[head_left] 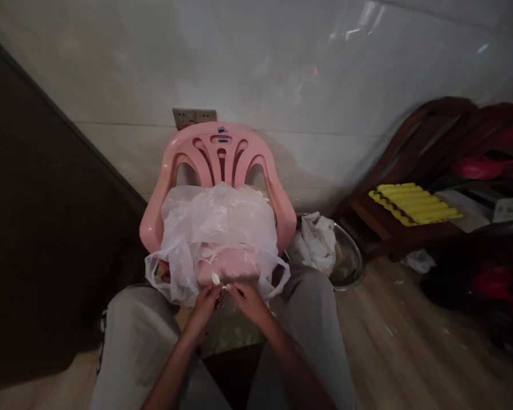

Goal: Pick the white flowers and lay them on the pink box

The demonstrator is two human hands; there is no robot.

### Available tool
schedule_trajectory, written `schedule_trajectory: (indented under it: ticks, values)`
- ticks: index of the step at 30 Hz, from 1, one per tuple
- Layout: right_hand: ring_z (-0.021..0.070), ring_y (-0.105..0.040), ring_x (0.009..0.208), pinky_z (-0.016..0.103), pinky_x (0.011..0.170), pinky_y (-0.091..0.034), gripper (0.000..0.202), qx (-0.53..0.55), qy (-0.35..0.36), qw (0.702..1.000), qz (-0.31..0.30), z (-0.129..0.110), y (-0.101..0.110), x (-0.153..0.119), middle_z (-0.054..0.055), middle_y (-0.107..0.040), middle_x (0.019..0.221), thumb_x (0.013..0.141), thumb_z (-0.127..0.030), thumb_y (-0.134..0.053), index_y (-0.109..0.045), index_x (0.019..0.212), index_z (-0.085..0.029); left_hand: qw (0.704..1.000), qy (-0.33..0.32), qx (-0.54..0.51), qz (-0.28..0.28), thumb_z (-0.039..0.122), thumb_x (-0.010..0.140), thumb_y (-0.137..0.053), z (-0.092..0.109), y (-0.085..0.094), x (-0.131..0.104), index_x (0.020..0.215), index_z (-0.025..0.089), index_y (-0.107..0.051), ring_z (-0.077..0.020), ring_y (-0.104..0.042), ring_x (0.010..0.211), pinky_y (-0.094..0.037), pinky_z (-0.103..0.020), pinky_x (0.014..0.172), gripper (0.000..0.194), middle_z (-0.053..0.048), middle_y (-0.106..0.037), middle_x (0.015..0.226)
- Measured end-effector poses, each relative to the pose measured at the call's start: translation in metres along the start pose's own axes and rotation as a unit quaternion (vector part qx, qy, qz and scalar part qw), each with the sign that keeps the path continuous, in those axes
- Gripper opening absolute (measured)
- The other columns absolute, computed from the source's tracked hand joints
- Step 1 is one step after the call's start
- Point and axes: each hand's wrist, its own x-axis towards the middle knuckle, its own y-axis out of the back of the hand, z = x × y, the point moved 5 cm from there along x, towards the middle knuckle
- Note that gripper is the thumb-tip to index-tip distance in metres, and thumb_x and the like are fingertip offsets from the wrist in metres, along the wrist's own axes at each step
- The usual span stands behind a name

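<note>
Chair [286,222] of pink plastic, head view: stood with back near the tiled wall [325,74], just below a wall socket [195,118].

Plastic bag [222,216], white, thin, crumpled: spread over the seat, handles looped out to either side, with a few pale bits [209,259] lying near the front fold.

Pale piece [216,279], small, leaf-shaped: held upright just before the bag, pinched between thumb and finger of the left hand [206,297].

Pale scrap [224,287], slender: nipped at the fingertips of the right hand [244,297], in the narrow gap between both hands. Could not tell whether joined to the pale piece.

Trousers [130,341], grey: set apart before the seat, with both forearms reaching between.

Basin [357,279], metal: placed on the floor [380,319], right of the pink chair, containing a crumpled white bundle [318,242].

Wooden chair [380,222], dark: stationed farther right, bearing a ridged yellow sheet [414,204] and a box [511,209].

Dark panel [47,199]: ranged along the left side.
</note>
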Motion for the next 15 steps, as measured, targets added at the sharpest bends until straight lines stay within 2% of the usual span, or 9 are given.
schedule_trajectory:
  ticks: [6, 9, 11, 15]
  values:
    - [0.0104, -0.036, 0.059, 0.024, 0.056, -0.025, 0.041, 0.086, -0.027, 0.996, 0.009, 0.001, -0.004, 0.002, -0.005, -0.037, 0.058, 0.095, -0.043, -0.047, -0.044, 0.061, -0.02, 1.0, -0.021, 0.009, 0.006, 0.062, 0.059, -0.071, 0.002, 0.001, 0.001, 0.057, 0.02, -0.046, -0.0077, -0.038, 0.044, -0.039, -0.023, 0.049, 0.049, 0.009, -0.043, 0.048]
    - [0.01, -0.035, 0.056, 0.024, 0.052, -0.025, 0.042, 0.153, -0.066, 0.986, 0.016, 0.005, -0.006, 0.002, -0.005, -0.036, 0.056, 0.092, -0.048, -0.05, -0.043, 0.061, -0.021, 0.999, -0.035, 0.022, 0.0, 0.062, 0.061, -0.07, 0.005, 0.0, 0.0, 0.058, 0.02, -0.047, -0.0086, -0.04, 0.045, -0.037, -0.023, 0.05, 0.048, 0.008, -0.044, 0.049]
    - [0.0092, -0.031, 0.048, 0.024, 0.047, -0.023, 0.044, 0.22, -0.121, 0.968, 0.008, 0.011, -0.011, 0.001, -0.007, -0.032, 0.051, 0.089, -0.055, -0.052, -0.041, 0.061, -0.022, 0.998, -0.047, 0.025, -0.014, 0.063, 0.063, -0.069, 0.008, -0.003, -0.002, 0.057, 0.02, -0.047, -0.0088, -0.04, 0.045, -0.037, -0.023, 0.051, 0.049, 0.008, -0.043, 0.049]
    - [0.0072, -0.022, 0.039, 0.024, 0.039, -0.018, 0.049, 0.351, -0.216, 0.911, -0.014, 0.017, -0.023, 0.0, -0.011, -0.025, 0.045, 0.078, -0.064, -0.062, -0.038, 0.062, -0.025, 0.996, -0.079, 0.037, -0.014, 0.065, 0.064, -0.068, 0.014, -0.007, -0.006, 0.06, 0.02, -0.049, -0.0091, -0.038, 0.047, -0.032, -0.022, 0.049, 0.049, 0.008, -0.042, 0.05]
